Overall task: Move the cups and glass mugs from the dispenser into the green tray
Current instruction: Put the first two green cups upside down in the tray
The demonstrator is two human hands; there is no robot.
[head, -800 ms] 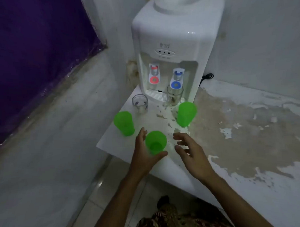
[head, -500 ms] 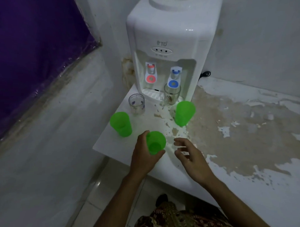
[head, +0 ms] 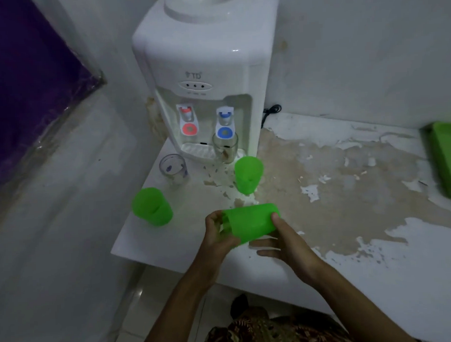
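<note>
A green plastic cup (head: 249,223) is held on its side above the counter, between my left hand (head: 217,237) at its rim end and my right hand (head: 283,241) at its base end. Two more green cups stand upright: one at the left (head: 152,206), one nearer the dispenser (head: 248,174). One glass mug (head: 225,148) stands on the drip tray under the blue tap. Another glass mug (head: 173,170) stands left of it on the counter. The white water dispenser (head: 203,69) is at the back. The green tray (head: 446,160) shows partly at the right edge.
The white counter (head: 349,243) has wide patches of peeled, brownish surface. Its front left corner ends just left of my hands, with tiled floor (head: 157,296) below. A black cable (head: 271,110) runs behind the dispenser. A wall stands close on the left.
My left hand lifted the front green cup off the counter and tipped it on its side. My right hand came in and took its base end. The view shifted, showing the tray.
</note>
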